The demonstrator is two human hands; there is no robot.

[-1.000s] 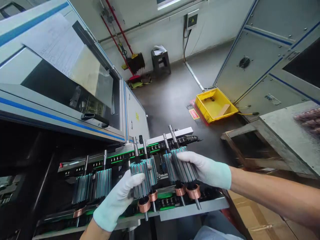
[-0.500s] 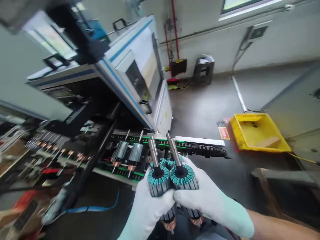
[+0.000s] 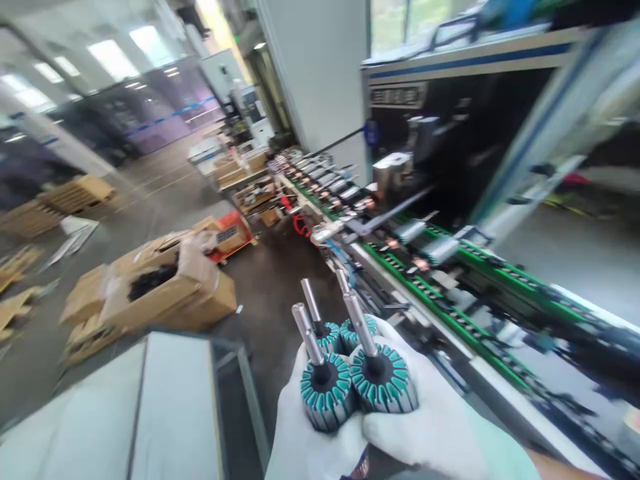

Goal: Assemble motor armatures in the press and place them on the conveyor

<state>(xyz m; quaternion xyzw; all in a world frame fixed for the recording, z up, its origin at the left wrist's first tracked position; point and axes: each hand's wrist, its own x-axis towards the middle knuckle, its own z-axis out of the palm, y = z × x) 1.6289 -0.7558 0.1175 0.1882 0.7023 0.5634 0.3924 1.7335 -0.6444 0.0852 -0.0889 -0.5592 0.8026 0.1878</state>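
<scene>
Several motor armatures are bunched upright between my two white-gloved hands, shafts pointing up and away. The front left armature is wrapped by my left hand, its teal-slotted end facing me. My right hand grips the front right armature, with the thumb across its side. Behind these, a back left armature and a back right armature are partly hidden by the front pair. Both hands are closed, thumbs close together. Below the thumbs a bit of copper commutator shows; the rest is covered.
A green-edged chain conveyor runs diagonally on the right, carrying more armatures. A machine housing stands over it. To the left are cardboard boxes on the floor and a pale panelled surface near me.
My view has swung left, so the yellow bin is gone and boxes and the factory floor appear. Both hands still hold the armatures, now tilted so their ends face me more.
</scene>
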